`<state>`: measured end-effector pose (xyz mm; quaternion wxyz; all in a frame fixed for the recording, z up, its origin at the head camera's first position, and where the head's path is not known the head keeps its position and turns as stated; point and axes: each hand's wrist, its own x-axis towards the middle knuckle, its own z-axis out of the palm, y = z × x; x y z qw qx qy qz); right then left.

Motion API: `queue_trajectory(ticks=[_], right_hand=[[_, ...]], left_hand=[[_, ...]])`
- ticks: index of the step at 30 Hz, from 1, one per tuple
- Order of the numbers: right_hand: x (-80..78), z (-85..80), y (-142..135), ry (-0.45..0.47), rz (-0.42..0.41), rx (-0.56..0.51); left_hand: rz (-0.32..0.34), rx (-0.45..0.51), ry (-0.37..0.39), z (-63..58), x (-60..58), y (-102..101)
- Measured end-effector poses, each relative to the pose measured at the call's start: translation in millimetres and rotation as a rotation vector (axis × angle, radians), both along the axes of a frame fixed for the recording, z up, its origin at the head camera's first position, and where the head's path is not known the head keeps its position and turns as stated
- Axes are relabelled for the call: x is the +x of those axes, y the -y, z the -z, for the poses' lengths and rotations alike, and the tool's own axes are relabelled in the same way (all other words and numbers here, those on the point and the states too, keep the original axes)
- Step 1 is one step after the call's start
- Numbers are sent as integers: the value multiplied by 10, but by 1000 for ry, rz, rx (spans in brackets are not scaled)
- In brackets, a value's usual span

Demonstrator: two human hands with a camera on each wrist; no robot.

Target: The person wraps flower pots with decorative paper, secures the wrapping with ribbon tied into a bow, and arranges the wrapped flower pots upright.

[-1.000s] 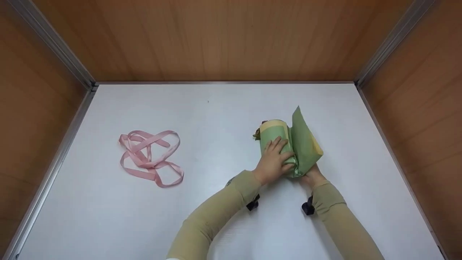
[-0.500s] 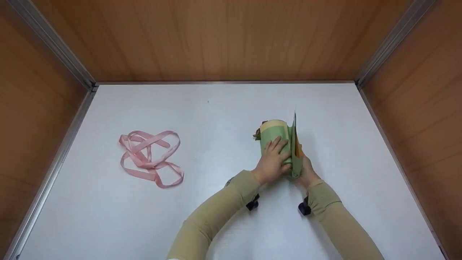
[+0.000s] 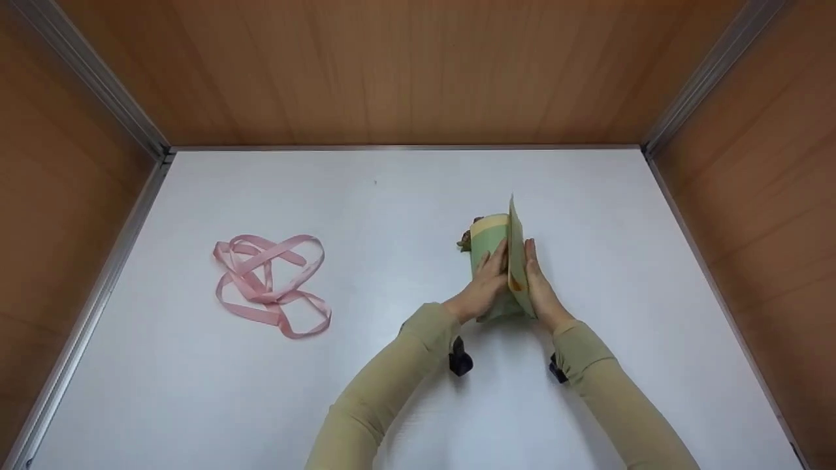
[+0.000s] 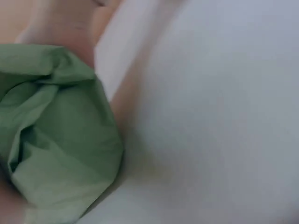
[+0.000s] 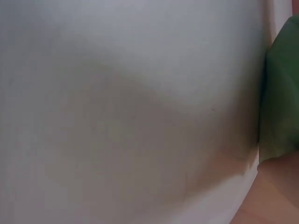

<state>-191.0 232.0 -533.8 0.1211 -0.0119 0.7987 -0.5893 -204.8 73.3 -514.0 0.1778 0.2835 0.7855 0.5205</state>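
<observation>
A bundle rolled in green paper with a pale yellow edge (image 3: 488,243) lies right of the table's middle. Dried-looking reddish-brown flowers (image 3: 464,241) poke out at its upper left. My left hand (image 3: 480,292) lies on the bundle with its fingers stretched out along it. Against the outside of an upright paper flap (image 3: 516,251), my right hand (image 3: 541,288) presses with straight fingers. The left wrist view shows the tucked, creased near end of the green paper (image 4: 70,135). Only an edge of green paper (image 5: 282,93) comes into the right wrist view.
A loose tangle of pink ribbon (image 3: 271,284) lies on the left of the white table (image 3: 392,215). Wooden panels (image 3: 405,72) with metal framing stand along the back and both sides.
My right hand has come up from beneath the flap and swung it leftward, over toward the bundle. My left hand has turned slightly, its fingers now close to the flap. The ribbon has stayed put.
</observation>
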Motion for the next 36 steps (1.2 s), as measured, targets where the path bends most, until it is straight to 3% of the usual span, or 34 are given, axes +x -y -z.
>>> queue_trajectory(ticks=[3,5,8,12,16,24,27,30,33,36], right_hand=[[-18,24,1,-157,-38,109],[-22,25,7,-263,-63,191],[-24,10,19,-384,-97,296],[-41,-9,12,-485,-155,397],[-67,-27,-37,-483,-218,458],[-84,-68,-73,-284,-249,503],[-86,-80,-57,-269,-251,504],[-94,-90,-46,-261,-249,501],[-102,-95,-44,-264,-244,501],[-99,-95,-49,-263,-246,505]], left_hand=[[-34,230,244,10,-20,25],[-67,335,348,22,-27,31],[-123,441,431,42,-43,25],[-185,561,482,67,-61,17],[-198,636,528,81,-73,10],[-207,649,553,73,-104,31],[-213,566,507,55,-114,70],[-222,377,385,3,-124,139],[-214,71,130,-63,-125,223],[-137,-276,-202,-119,-121,300]])
